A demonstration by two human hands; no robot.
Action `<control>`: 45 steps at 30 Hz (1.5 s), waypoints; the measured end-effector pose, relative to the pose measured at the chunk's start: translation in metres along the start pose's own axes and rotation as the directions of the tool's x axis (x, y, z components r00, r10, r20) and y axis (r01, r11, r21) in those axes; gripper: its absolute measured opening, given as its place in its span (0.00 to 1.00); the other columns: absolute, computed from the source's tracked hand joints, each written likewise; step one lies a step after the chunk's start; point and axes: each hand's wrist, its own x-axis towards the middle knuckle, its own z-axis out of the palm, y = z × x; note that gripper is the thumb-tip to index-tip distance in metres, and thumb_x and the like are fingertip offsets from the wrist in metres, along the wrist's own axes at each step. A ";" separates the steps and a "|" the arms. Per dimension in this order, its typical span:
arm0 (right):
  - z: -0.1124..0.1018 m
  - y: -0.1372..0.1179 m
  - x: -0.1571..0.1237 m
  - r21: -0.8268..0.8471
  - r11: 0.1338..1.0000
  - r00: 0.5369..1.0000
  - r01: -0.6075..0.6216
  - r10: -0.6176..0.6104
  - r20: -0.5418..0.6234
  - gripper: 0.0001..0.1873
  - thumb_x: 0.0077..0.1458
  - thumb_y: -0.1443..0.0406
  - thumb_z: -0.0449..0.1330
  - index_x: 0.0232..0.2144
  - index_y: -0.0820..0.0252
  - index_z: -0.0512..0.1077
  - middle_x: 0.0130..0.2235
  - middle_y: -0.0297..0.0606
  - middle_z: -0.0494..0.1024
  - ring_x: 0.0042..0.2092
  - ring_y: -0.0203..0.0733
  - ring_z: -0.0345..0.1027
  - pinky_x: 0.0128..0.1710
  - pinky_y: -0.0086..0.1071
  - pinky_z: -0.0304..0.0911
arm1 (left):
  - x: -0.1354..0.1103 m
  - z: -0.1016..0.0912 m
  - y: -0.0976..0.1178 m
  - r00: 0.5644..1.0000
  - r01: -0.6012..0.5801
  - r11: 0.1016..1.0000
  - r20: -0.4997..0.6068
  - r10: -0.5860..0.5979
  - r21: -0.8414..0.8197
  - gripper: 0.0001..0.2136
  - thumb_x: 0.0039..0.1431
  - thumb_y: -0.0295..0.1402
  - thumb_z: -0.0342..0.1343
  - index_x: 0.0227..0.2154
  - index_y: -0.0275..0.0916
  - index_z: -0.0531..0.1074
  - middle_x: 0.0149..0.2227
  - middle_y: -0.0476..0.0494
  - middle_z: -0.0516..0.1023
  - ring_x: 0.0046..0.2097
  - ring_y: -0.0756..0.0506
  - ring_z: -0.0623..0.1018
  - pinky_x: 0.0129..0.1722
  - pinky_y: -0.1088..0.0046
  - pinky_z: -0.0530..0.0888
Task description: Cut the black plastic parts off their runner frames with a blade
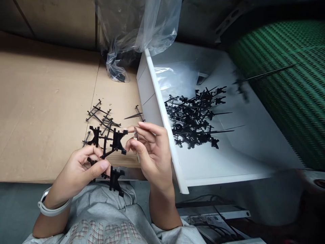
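My left hand (87,164) pinches a black plastic moulded frame (118,139), several notched bracket-like parts joined by thin runner bars. It is held above the near edge of the cardboard-covered table. My right hand (152,149) is beside it, closed with thumb and fingers on a small shiny blade-like piece (135,133); its exact kind is unclear. The right fingertips are close to the right-hand bracket, and I cannot tell whether they touch it. Beyond my hands, loose black runner pieces (106,117) lie on the cardboard (50,112).
A white tray (228,166) on the right holds a heap of black moulded frames (198,117); its raised wall (162,112) stands near my right hand. A clear plastic bag (157,27) hangs behind. At the far right, a black frame (264,74) appears against a green ribbed conveyor (291,67).
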 end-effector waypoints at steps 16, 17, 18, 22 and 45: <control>-0.002 0.011 0.007 -0.246 0.891 0.924 0.382 -0.373 0.086 0.27 0.62 0.73 0.58 0.60 0.45 0.63 0.39 0.34 0.70 0.40 0.37 0.66 0.38 0.35 0.69 | -0.002 0.004 0.004 0.997 0.054 0.998 0.055 -0.051 -0.038 0.22 0.46 0.51 0.68 0.23 0.38 0.68 0.19 0.48 0.78 0.19 0.53 0.72 0.18 0.82 0.70; -0.002 0.011 0.006 -0.262 0.884 0.921 0.388 -0.379 0.085 0.27 0.61 0.71 0.59 0.60 0.45 0.63 0.39 0.35 0.70 0.41 0.38 0.66 0.39 0.36 0.69 | -0.002 0.004 0.004 0.996 0.057 0.998 0.064 -0.055 -0.040 0.22 0.46 0.51 0.68 0.23 0.38 0.68 0.19 0.48 0.77 0.19 0.54 0.72 0.18 0.82 0.70; -0.001 0.011 0.006 -0.277 0.876 0.918 0.395 -0.389 0.080 0.27 0.61 0.69 0.60 0.60 0.45 0.63 0.39 0.35 0.70 0.41 0.38 0.66 0.38 0.37 0.69 | -0.003 0.004 0.003 0.996 0.060 0.997 0.073 -0.057 -0.041 0.22 0.46 0.52 0.68 0.23 0.37 0.68 0.19 0.48 0.77 0.19 0.54 0.72 0.18 0.83 0.70; 0.002 0.012 0.008 -0.355 0.837 0.900 0.417 -0.435 0.033 0.24 0.62 0.67 0.60 0.58 0.44 0.64 0.36 0.33 0.70 0.36 0.37 0.65 0.34 0.34 0.65 | -0.004 0.003 0.003 0.994 0.054 0.998 0.099 -0.051 -0.026 0.23 0.47 0.52 0.67 0.23 0.37 0.66 0.20 0.48 0.78 0.18 0.54 0.72 0.17 0.83 0.69; 0.006 0.010 0.006 -0.379 0.832 0.889 0.406 -0.455 -0.046 0.22 0.61 0.68 0.61 0.56 0.44 0.67 0.34 0.33 0.72 0.33 0.38 0.64 0.33 0.37 0.63 | -0.007 0.001 0.007 0.994 0.069 0.993 0.080 -0.077 0.093 0.16 0.52 0.43 0.66 0.24 0.38 0.68 0.21 0.47 0.79 0.20 0.51 0.74 0.16 0.81 0.70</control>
